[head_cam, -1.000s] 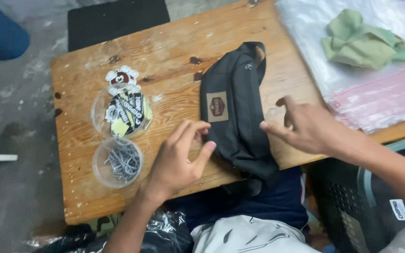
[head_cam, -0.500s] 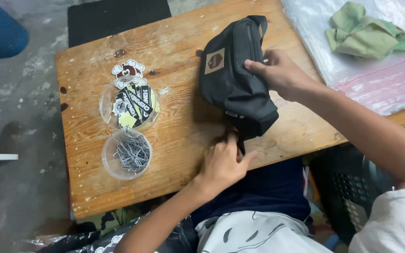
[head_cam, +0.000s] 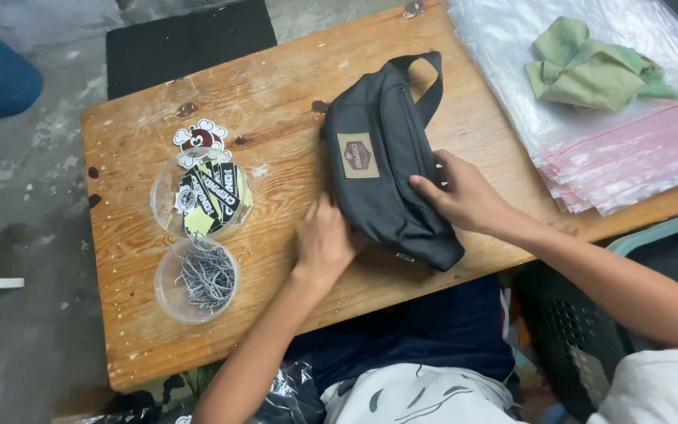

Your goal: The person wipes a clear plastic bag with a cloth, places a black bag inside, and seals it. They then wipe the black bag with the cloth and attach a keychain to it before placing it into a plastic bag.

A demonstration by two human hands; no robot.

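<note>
A: What fills the view, starting with the biggest thing?

B: A wooden table (head_cam: 143, 338), worn and spotted, seen from above. Everything else I place against the black waist bag (head_cam: 390, 169) that lies flat near the table's middle, its tan patch facing up and its strap looping past its far end.

A: And beyond the bag?

B: To the right of the bag, at the table's far corner, lies a stack of clear plastic bags (head_cam: 621, 149) with pink strips. A crumpled green cloth (head_cam: 590, 71) rests on top of that stack, well apart from the bag.

A: What about the hands?

B: The right hand (head_cam: 464, 192) lies on the bag's right edge, fingers spread and curled lightly over the fabric, touching it rather than clenching it. The left hand (head_cam: 323, 239) sits at the bag's near left edge, its fingertips tucked under or against the bag; I cannot tell whether it grips anything.

A: So the bag sits between them?

B: Yes, with a hand touching either side.

A: Smaller things?

B: Left of the bag are two round clear tubs. The farther tub (head_cam: 202, 196) holds stickers, with one cartoon sticker (head_cam: 202, 137) just beyond it. The nearer tub (head_cam: 198, 279) holds small metal chains.
</note>
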